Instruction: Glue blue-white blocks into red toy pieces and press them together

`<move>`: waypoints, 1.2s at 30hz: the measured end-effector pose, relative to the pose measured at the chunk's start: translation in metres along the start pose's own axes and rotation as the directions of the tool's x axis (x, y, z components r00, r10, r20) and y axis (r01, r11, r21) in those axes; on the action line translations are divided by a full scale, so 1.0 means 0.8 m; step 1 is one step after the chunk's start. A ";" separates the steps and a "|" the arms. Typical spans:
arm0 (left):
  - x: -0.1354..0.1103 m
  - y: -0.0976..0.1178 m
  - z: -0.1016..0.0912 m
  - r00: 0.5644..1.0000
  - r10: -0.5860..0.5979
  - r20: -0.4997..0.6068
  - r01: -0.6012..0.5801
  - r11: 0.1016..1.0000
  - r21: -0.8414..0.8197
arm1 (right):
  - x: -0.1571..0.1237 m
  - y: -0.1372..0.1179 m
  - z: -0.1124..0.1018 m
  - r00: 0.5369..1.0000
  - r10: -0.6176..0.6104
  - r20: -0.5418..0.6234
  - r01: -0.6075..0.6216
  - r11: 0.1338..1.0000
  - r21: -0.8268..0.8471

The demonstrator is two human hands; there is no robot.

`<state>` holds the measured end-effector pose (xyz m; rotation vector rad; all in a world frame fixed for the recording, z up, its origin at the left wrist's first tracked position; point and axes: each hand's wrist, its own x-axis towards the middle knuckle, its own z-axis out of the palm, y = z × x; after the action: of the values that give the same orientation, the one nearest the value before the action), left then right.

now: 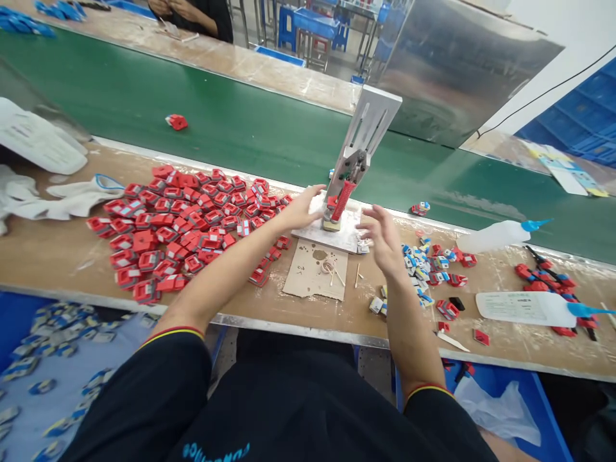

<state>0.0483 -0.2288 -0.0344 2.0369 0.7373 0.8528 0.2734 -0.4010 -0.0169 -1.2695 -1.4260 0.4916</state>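
Note:
A toggle clamp with a red handle (342,200) is mounted on an upright slotted metal plate (370,119) over a pale base (347,240). Beneath the handle, a small red and pale part sits on the base, partly covered by the clamp. My left hand (304,210) reaches to the clamp's left side, fingers stretched out and apart; whether a fingertip touches it I cannot tell. On the other side, my right hand (384,242) is raised with spread fingers and holds nothing. A stained cardboard piece (315,273) with cotton swabs on it lies in front of the base.
Left of the clamp spreads a heap of red plastic parts (178,224). White-and-blue pieces (418,268) lie at right, near squeeze bottles (522,308). Behind runs a green conveyor (231,109) carrying a few parts. Across it, another person's hands (180,9) show.

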 end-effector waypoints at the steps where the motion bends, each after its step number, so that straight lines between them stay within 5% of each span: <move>1: -0.010 0.000 -0.025 1.000 -0.003 0.008 0.002 0.995 0.098 | -0.014 -0.004 -0.018 0.998 -0.006 -0.064 0.005 1.000 -0.016; 3: -0.029 -0.003 -0.076 0.997 -0.053 0.053 0.029 0.927 0.374 | -0.043 -0.013 -0.045 0.998 0.006 -0.060 -0.013 0.993 -0.114; 5: -0.043 -0.008 -0.118 0.961 -0.216 0.173 0.056 0.765 0.642 | -0.068 -0.022 -0.052 0.994 0.034 0.107 -0.007 0.970 -0.243; 7: -0.049 -0.016 -0.142 0.894 -0.370 0.252 0.037 0.622 0.782 | -0.085 -0.028 -0.040 0.951 0.058 0.304 0.052 0.939 -0.341; 9: -0.050 -0.026 -0.148 0.865 -0.412 0.286 0.006 0.578 0.816 | -0.092 -0.030 -0.017 0.903 0.067 0.424 0.117 0.912 -0.394; 14: -0.057 -0.044 -0.151 0.951 -0.201 0.235 -0.020 0.717 0.697 | -0.089 -0.022 0.024 0.853 0.052 0.520 0.225 0.861 -0.456; 18: -0.073 -0.034 -0.160 0.987 -0.083 -0.136 0.135 0.891 0.434 | -0.082 -0.019 0.030 0.838 -0.002 0.546 0.295 0.842 -0.451; 20: -0.086 -0.014 -0.148 0.923 -0.112 -0.369 0.153 0.984 0.085 | -0.078 -0.020 0.032 0.835 -0.015 0.550 0.304 0.845 -0.440; 22: -0.101 0.015 -0.121 0.862 -0.190 -0.471 0.039 0.950 -0.310 | -0.073 -0.021 0.034 0.843 -0.019 0.537 0.303 0.842 -0.447; 24: -0.115 0.045 -0.083 0.871 -0.276 -0.406 -0.025 0.801 -0.599 | -0.069 -0.020 0.035 0.862 -0.012 0.507 0.294 0.826 -0.481; 26: -0.123 0.069 -0.045 0.900 -0.364 -0.240 0.042 0.621 -0.783 | -0.065 -0.018 0.035 0.888 0.001 0.461 0.275 0.802 -0.531; 30: -0.123 0.079 0.007 0.863 -0.505 0.004 0.227 0.382 -0.896 | -0.062 -0.010 0.031 0.919 0.020 0.394 0.234 0.776 -0.586; 36: -0.137 0.061 0.032 0.864 -0.496 0.090 0.263 0.291 -0.920 | -0.060 -0.016 0.028 0.937 -0.039 0.346 0.221 0.835 -0.504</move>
<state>0.0117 -0.3459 -0.0399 0.6826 0.6035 0.8960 0.2391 -0.4393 -0.0343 -1.5636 -2.0141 0.2071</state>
